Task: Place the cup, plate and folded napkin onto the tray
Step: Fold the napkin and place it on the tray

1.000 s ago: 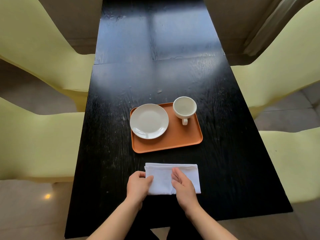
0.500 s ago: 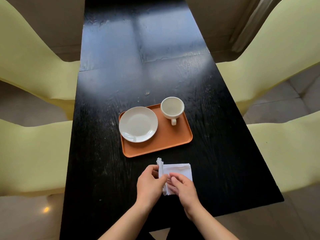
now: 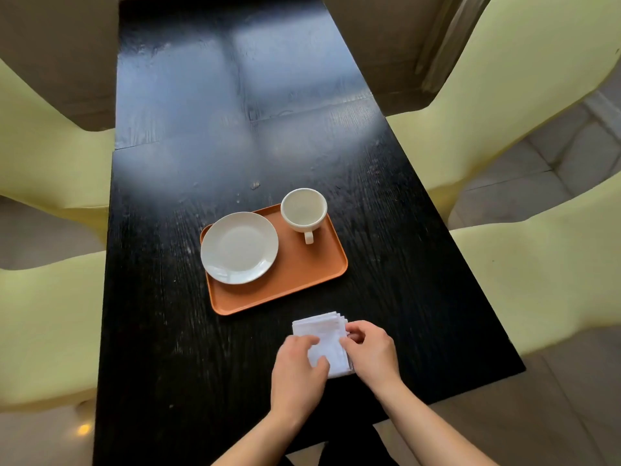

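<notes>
Napkin folded on the table, tray waiting with cup and plate aboard

Long black table (image 3: 208,348), glossy with window glare, pale yellow chairs (image 3: 544,89) down both sides, plenty of open room around the work. The orange tray (image 3: 302,280) sits mid-table with the white plate (image 3: 239,247) on its left half and the cup (image 3: 303,207) at its far right corner, handle facing the person; its near right strip lies bare. Just beside the tray's near edge is the folded napkin (image 3: 324,338), soft, light and stacked in layers that look ready to fan open. The left hand (image 3: 297,375) presses flat on its near left part, the right hand (image 3: 371,351) pinches the layered right edge. Best taken across that whole stack.
</notes>
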